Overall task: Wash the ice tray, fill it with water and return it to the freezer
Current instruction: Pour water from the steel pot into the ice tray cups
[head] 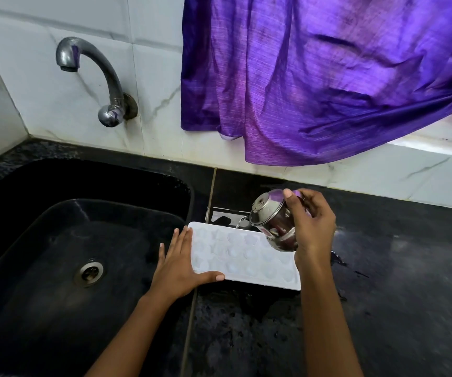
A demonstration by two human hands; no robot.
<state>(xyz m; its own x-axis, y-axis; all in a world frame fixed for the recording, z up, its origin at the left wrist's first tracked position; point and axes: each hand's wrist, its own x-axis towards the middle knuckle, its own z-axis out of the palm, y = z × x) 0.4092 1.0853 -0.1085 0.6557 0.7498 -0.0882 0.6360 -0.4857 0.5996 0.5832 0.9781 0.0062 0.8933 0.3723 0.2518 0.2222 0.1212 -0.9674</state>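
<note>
- Now the filling step is in hand: the white ice tray (244,257) lies flat on the dark worktop (382,281), at its left edge, just beside the black sink (56,240).
- The right hand (313,224) has its grip closed around a small steel pot (272,220), tipped to the left; a thin stream of water falls from its lip onto the tray's far edge.
- The left hand (177,263) grips nothing; it lies open and flat, fingers spread, with the palm against the tray's left end and the thumb along its near edge, steadying it.
- The washing looks done, judging by the tray sitting out of the sink and the tap (89,69) running dry; the pictures cannot confirm it.
- How many cells hold water is hard to tell; the tray is pale and the water clear.
- Wet patches show on the worktop near the tray's right end.
- Left to do, by my reckoning: finish the pour across all cells, set the pot down, and carry the tray level to the freezer, which is not in view.
</note>
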